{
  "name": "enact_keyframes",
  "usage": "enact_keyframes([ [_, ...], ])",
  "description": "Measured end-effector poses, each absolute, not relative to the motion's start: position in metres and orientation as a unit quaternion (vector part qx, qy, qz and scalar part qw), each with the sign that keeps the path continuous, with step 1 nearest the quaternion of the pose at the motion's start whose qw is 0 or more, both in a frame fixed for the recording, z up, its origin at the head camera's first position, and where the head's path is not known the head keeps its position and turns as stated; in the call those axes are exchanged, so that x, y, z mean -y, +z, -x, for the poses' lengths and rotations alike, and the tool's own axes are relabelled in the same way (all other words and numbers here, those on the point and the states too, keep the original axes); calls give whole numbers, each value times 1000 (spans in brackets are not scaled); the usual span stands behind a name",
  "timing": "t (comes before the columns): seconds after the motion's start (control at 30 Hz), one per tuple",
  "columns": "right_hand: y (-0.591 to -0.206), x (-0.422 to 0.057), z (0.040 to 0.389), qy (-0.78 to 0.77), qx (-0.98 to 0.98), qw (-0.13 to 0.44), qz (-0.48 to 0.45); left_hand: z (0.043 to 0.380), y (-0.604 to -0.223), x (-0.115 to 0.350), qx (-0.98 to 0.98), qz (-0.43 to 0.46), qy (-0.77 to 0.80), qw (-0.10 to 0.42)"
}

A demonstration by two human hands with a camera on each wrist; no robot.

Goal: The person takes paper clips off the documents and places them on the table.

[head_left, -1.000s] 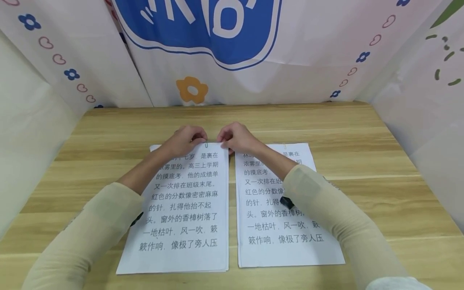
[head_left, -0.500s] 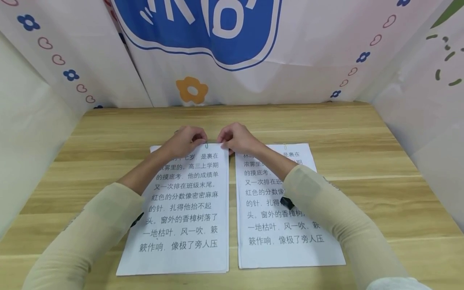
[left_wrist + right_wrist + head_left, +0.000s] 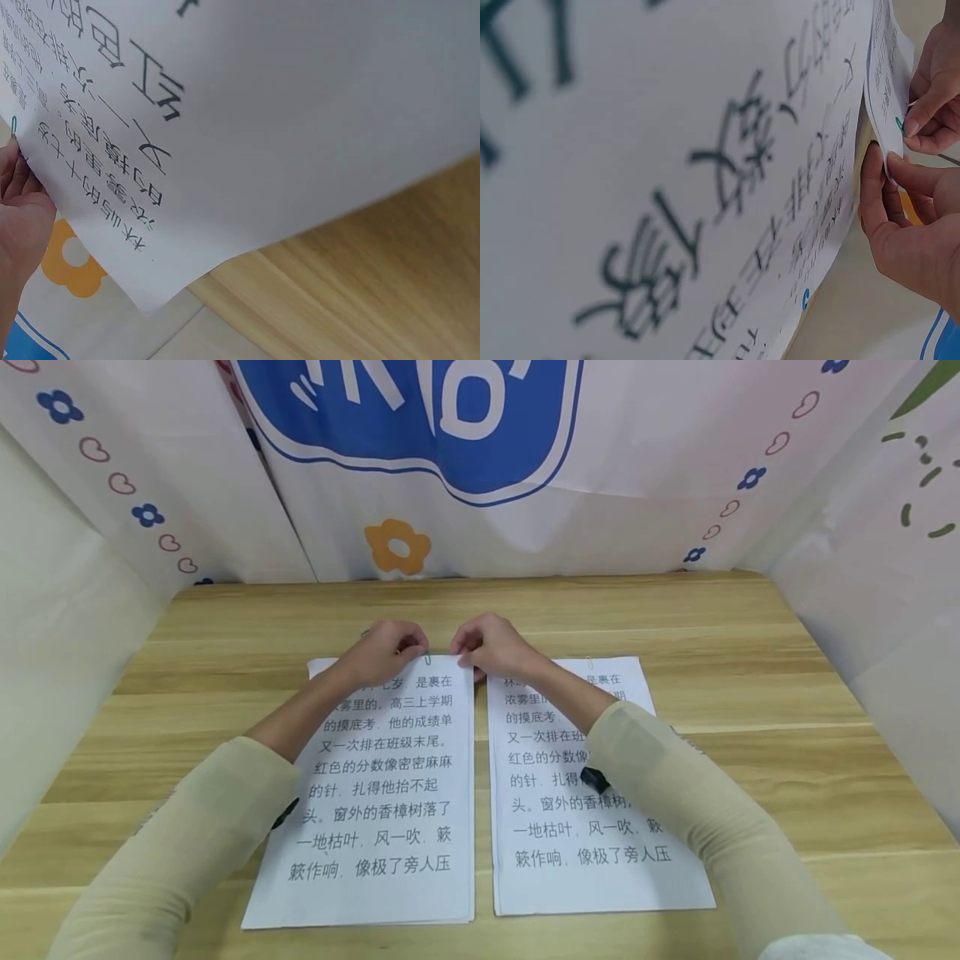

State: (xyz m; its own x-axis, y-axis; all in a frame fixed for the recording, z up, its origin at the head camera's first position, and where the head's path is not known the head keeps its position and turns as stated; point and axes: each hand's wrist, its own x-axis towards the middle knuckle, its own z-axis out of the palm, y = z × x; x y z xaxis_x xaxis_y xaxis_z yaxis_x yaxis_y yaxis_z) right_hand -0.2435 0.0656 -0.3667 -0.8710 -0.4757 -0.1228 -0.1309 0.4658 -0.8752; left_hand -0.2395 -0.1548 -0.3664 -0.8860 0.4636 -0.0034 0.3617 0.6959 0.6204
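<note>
Two stacks of white paper printed with Chinese text lie side by side on the table. At the top edge of the left stack [image 3: 375, 893], my left hand [image 3: 384, 652] pinches a small green paper clip [image 3: 428, 659], which sits over the edge. Beside it, my right hand [image 3: 491, 646] grips the same stack's top right corner between thumb and fingers. The right wrist view shows both hands close together, with the green clip [image 3: 901, 124] at the left fingertips. My right forearm crosses over the right stack [image 3: 600, 893] and hides some of its text.
A pale yellow paper clip [image 3: 589, 663] sits on the right stack's top edge. The wood-grain table [image 3: 780, 693] ends at a white printed cloth [image 3: 600, 535] behind, with further white cloth at both sides. A narrow strip of table separates the stacks.
</note>
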Motion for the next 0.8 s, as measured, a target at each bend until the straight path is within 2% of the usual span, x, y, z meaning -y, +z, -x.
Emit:
enact_keyframes([
  [0.8, -367, -67, 245, -488, -836, 176, 178, 240, -365, 154, -913, -216, 333, 93],
])
